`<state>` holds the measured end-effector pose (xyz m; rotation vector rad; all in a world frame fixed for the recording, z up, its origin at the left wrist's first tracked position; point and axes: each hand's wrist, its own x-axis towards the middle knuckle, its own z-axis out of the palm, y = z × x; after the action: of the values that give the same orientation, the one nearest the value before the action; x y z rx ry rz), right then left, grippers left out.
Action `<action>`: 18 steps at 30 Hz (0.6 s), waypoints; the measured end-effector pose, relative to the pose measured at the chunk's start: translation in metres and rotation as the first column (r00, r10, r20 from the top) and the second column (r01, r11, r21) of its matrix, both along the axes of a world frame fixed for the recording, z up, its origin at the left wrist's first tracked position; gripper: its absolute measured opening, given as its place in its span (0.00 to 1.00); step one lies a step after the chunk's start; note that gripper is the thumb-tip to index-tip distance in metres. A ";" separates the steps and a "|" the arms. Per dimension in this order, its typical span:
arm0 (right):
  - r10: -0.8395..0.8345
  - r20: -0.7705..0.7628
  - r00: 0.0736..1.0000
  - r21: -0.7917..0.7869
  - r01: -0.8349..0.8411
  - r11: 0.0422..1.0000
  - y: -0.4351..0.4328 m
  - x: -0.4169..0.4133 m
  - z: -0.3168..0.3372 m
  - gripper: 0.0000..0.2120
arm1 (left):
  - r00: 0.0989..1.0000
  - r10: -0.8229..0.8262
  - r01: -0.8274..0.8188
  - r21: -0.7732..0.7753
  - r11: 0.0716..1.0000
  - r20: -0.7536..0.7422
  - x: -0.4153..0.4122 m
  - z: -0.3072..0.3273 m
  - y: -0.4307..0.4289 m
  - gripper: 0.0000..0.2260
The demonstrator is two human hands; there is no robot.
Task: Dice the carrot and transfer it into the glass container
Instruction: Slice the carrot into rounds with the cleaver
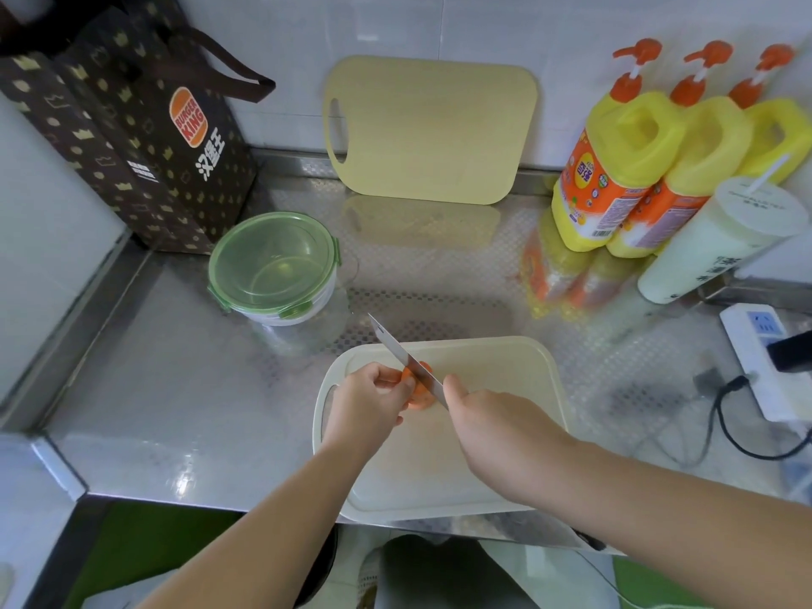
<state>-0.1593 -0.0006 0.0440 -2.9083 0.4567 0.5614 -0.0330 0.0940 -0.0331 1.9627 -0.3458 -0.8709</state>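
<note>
Carrot [421,400] lies at frame centre on the near cutting board [505,375]; we note the left hand [373,402] pinching it with curled fingers. The right hand [496,428] grips the knife [406,360], its blade slanting across the carrot. The glass container [299,312], green lid [272,259] on, stands centre left on the steel counter [175,389].

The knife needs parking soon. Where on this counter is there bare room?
Bare counter lies left of the white cutting board, in front of the glass container, out to the front edge. Another patch sits between the leaning yellow board and the white one. Crowded right: detergent bottles, cup, power strip.
</note>
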 end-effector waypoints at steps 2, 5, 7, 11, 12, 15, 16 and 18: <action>0.024 -0.005 1.000 -0.028 -0.024 0.999 0.002 0.004 -0.003 0.27 | 1.000 0.005 -0.005 0.009 1.000 0.000 -0.001 0.000 0.000 0.04; 0.026 -0.047 0.999 -0.033 -0.028 0.999 0.001 0.010 -0.011 0.27 | 1.000 0.005 -0.005 0.018 1.000 -0.002 -0.001 -0.001 0.000 0.04; -0.002 -0.041 0.999 -0.007 0.002 1.000 0.000 0.011 -0.017 0.27 | 1.000 0.002 -0.002 0.025 1.000 -0.001 -0.002 -0.002 0.000 0.03; -0.033 -0.036 0.999 0.009 0.033 0.999 0.000 0.010 -0.029 0.29 | 1.000 0.002 -0.001 0.021 1.000 -0.009 -0.002 -0.002 0.000 0.03; -0.045 -0.041 0.998 0.023 0.046 0.999 -0.001 0.010 -0.031 0.28 | 1.000 -0.003 0.003 0.022 1.000 -0.006 -0.002 -0.001 0.000 0.03; -0.086 -0.060 0.995 0.098 0.092 0.991 -0.002 0.013 -0.040 0.23 | 1.000 -0.010 0.009 0.035 0.999 0.012 -0.001 0.000 0.001 0.02; -0.101 -0.078 0.992 0.119 0.110 0.987 -0.002 0.013 -0.040 0.20 | 1.000 -0.008 0.007 0.038 0.999 0.010 -0.001 0.000 0.001 0.02; -0.116 -0.097 0.988 0.137 0.129 0.982 0.000 0.011 -0.041 0.17 | 1.000 -0.005 0.004 0.040 0.999 0.005 -0.001 0.000 0.002 0.03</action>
<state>-0.1480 -0.0005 0.0032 -2.7062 0.5772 0.6777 -0.0341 0.0959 -0.0334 2.0018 -0.3384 -0.8818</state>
